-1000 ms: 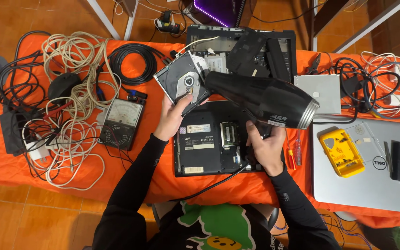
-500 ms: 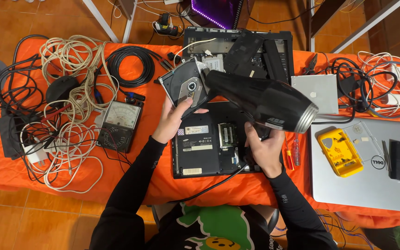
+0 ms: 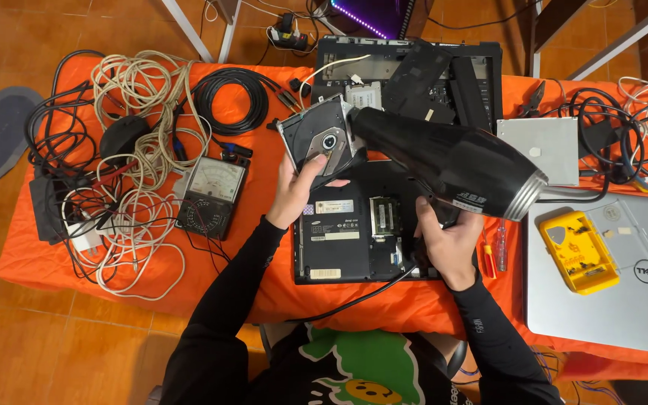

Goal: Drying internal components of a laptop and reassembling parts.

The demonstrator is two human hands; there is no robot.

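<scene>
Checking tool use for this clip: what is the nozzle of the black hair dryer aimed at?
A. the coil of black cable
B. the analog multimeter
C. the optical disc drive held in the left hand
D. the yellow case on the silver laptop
C: the right hand grips the black hair dryer, whose nozzle points at the optical disc drive held up by the left hand.
</scene>
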